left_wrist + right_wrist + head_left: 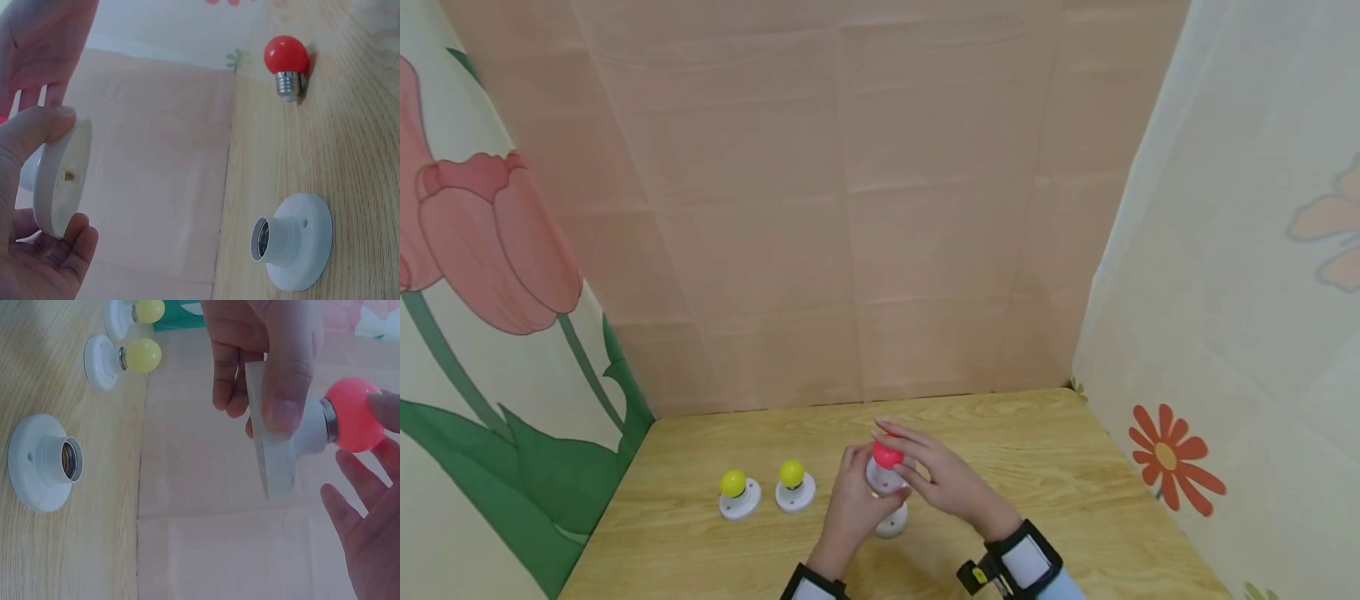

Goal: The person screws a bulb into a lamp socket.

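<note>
My left hand (852, 508) grips a white lamp socket (275, 465) by its round base, thumb on one face and fingers round the rim. The base's hollow underside faces the left wrist camera. A red bulb (353, 415) sits in the socket's mouth, with a band of its metal cap showing. The thumb and fingers of my right hand (951, 483) pinch this bulb from its round end. Both hands are raised over the table. Below them a second white socket (303, 240) stands on the table with nothing in its mouth.
Another red bulb (286, 56) lies on the wooden table (1022, 467). To the left stand two white sockets, each with a yellow bulb (733, 483) fitted. A pinkish-brown sheet (850, 208) hangs behind the table, and flower-printed cloths (1240, 333) hang at both sides.
</note>
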The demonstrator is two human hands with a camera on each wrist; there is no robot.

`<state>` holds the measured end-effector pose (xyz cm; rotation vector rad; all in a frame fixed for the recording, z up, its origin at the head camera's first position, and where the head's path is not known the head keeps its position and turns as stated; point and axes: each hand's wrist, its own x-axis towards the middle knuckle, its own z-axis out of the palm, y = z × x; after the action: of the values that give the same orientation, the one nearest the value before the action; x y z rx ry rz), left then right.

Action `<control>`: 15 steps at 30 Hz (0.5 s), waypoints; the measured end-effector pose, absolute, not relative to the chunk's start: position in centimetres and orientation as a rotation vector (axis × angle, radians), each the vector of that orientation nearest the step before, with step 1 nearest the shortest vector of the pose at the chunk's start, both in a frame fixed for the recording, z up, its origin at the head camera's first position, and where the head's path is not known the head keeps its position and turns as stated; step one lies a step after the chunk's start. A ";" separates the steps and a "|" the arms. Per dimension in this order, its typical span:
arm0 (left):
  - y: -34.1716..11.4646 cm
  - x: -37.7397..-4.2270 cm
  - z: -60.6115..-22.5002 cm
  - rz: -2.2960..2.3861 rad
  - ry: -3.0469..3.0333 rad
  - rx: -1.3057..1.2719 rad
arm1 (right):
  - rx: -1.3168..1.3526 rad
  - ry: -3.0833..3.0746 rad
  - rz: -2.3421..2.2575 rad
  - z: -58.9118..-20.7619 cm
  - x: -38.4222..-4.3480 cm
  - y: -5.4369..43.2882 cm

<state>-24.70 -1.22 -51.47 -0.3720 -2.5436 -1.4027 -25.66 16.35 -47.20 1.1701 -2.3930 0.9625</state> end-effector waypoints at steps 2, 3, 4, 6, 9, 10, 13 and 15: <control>-1.2 -24.7 -51.5 -1.411 -2.548 -0.370 | 1.181 -2.401 0.972 -47.1 -25.7 16.4; -1.2 -24.7 -51.5 -1.417 -2.549 -0.371 | 1.185 -2.403 0.977 -47.1 -25.7 16.4; -1.2 -24.7 -51.5 -1.421 -2.550 -0.371 | 1.186 -2.409 0.986 -47.1 -25.7 16.4; -1.2 -24.7 -51.5 -1.429 -2.551 -0.370 | 1.184 -2.415 1.002 -47.0 -25.7 16.4; -1.2 -24.7 -51.6 -1.439 -2.551 -0.364 | 1.151 -2.399 0.975 -47.1 -25.7 16.4; -1.2 -24.7 -51.6 -1.443 -2.551 -0.363 | 1.130 -2.384 0.960 -47.1 -25.7 16.3; -1.1 -24.7 -51.7 -1.441 -2.554 -0.366 | 1.048 -2.322 0.876 -47.2 -25.8 16.1; -1.0 -24.7 -51.7 -1.445 -2.558 -0.369 | 0.999 -2.282 0.830 -47.2 -25.9 15.9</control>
<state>-24.67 -1.02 -51.71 -0.3686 -2.5577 -1.4446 -25.91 15.90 -47.21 0.9989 -2.2817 0.8305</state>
